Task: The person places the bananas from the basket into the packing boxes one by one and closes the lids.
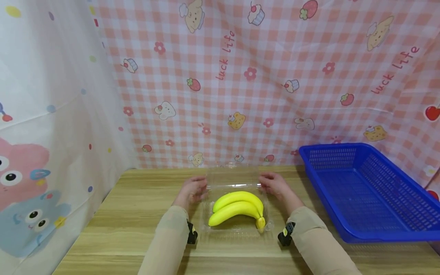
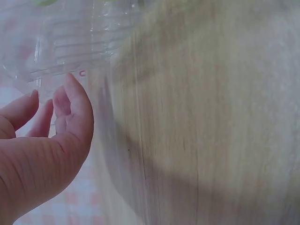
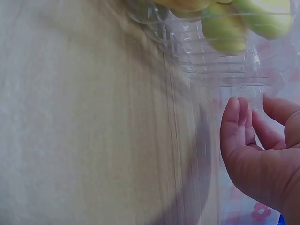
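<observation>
A clear plastic clamshell box lies on the table with its lid swung up at the back. Inside sits a bunch of yellow bananas, its stem end toward the right. My left hand is at the left edge of the lid, fingers bent loosely with a gap between thumb and fingertips. At the lid's right edge is my right hand, its fingers similarly relaxed and spread from the thumb. Whether the fingertips touch the thin plastic is hard to tell.
A blue plastic basket with perforated sides stands on the right of the wooden table. Behind the table hangs a pink checked cloth, and a white printed cloth hangs on the left.
</observation>
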Demonstrator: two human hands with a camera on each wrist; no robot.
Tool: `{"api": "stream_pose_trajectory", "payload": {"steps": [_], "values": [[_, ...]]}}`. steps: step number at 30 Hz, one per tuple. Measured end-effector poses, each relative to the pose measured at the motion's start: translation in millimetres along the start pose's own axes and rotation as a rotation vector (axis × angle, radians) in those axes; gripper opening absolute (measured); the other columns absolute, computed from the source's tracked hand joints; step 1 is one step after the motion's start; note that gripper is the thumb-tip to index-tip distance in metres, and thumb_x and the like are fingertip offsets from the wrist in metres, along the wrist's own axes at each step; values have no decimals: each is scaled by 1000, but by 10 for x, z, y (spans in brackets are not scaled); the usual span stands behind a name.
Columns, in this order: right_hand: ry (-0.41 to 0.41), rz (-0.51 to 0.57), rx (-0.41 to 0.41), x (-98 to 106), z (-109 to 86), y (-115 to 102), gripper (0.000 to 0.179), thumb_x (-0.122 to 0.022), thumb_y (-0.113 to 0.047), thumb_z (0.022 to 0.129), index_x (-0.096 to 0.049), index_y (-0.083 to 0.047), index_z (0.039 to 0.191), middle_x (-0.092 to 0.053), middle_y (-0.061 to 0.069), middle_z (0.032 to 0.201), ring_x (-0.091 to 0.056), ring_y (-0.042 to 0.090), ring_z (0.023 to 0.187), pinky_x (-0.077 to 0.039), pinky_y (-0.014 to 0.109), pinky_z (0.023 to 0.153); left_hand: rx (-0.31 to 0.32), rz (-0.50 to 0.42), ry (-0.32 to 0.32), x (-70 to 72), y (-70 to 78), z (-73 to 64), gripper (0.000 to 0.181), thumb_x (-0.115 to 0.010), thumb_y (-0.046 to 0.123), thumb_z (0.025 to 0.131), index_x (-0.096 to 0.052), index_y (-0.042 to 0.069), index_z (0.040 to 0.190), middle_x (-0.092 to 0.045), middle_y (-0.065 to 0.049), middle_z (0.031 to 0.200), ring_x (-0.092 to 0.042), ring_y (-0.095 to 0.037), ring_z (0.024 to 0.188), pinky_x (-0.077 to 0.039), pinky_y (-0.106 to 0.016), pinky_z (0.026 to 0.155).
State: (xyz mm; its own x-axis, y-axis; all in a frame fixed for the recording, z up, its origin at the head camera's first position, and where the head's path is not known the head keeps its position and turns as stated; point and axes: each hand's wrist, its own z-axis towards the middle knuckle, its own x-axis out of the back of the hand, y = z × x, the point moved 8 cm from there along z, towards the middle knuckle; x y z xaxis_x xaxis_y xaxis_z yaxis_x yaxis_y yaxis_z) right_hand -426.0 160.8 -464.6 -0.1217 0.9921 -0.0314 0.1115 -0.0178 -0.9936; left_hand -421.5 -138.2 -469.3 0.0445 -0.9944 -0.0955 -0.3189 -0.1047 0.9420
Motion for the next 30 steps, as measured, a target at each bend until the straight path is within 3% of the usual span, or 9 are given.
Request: {"api": "stream_pose_trajectory", "payload": {"steps": [4,9,17,23,30], "values": [[30,12,24,13,1,-22,46,-50,3,100,-34,18,141,-52,20,114,-57,11,77,-57,22,70,-24,-35,11,6,18,8,41,-57,-1,97,-51,-2,138,-55,-4,86,-54,-11,73,-57,-24,65],[70,15,83,56,28,-75,45,-52,6,98,-38,16,139,-55,19,115,-58,10,76,-56,21,69,-59,-44,42,12,72,3,38,-59,-4,95,-56,-1,133,-58,-6,87,-57,-13,74,-58,-26,69],[95,43,153,61,-25,-226,43,-52,7,98,-39,15,138,-54,1,86,-58,10,69,-55,20,65,-176,-31,59,16,225,-50,35,-59,-6,95,-59,-1,130,-59,-8,97,-58,-15,79,-59,-29,72],[118,23,168,79,-34,-265,43,-53,8,97,-42,10,139,-54,1,90,-57,9,72,-55,21,66,-247,-74,72,31,282,-72,37,-59,-11,92,-58,-5,129,-55,-5,92,-59,-16,79,-59,-27,68],[133,-7,190,81,-53,-325,43,-54,8,97,-43,7,139,-53,1,93,-55,7,75,-56,22,68,-290,-91,88,46,319,-74,39,-61,-15,90,-60,-4,127,-57,-5,92,-61,-17,81,-60,-30,71]]}}
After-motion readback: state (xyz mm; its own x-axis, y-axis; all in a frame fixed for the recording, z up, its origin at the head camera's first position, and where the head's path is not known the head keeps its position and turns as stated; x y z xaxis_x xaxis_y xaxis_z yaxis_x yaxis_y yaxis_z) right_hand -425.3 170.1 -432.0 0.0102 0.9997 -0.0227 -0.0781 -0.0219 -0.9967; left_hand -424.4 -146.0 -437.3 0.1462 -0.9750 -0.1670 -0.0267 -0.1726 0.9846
